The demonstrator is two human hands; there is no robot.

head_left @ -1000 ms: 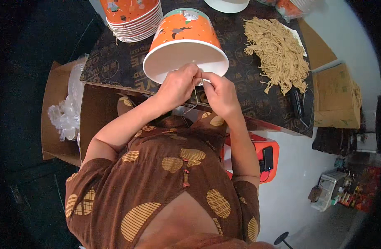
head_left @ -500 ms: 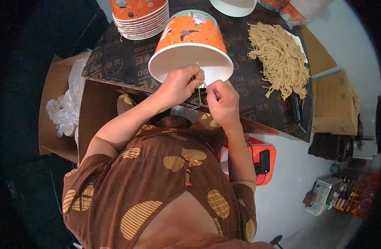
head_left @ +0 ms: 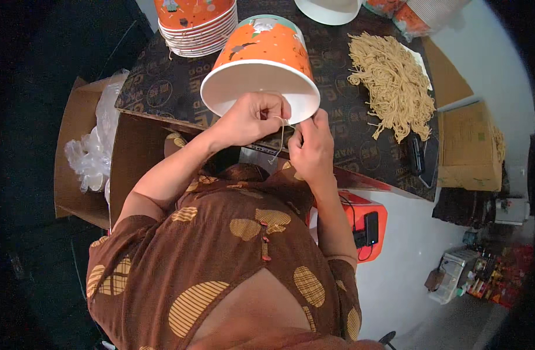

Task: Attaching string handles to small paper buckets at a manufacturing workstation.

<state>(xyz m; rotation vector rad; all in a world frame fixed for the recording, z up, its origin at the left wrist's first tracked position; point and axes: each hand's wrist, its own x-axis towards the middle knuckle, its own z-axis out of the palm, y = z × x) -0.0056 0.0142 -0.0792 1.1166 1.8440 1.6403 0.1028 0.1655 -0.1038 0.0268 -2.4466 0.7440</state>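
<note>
An orange paper bucket with a printed bat and figures lies on its side on the dark table, its white mouth turned toward me. At the near rim my left hand is closed, fingertips pinching a thin beige cord with a loose end dangling below. My right hand is closed on the same cord beside the rim, its fingertips close against the bucket's edge. Where the cord meets the bucket is partly hidden by my fingers. To the right lies a heap of beige cords.
Nested orange buckets stand at the far left, a white bucket at the back. A black tool lies at the right table edge. Cardboard boxes flank the table: one with clear plastic, another. A red stool holds a black device.
The bucket has shifted slightly left and turned a little. My right hand has moved up against its rim, and the cord's loose end hangs lower instead of looping between my hands.
</note>
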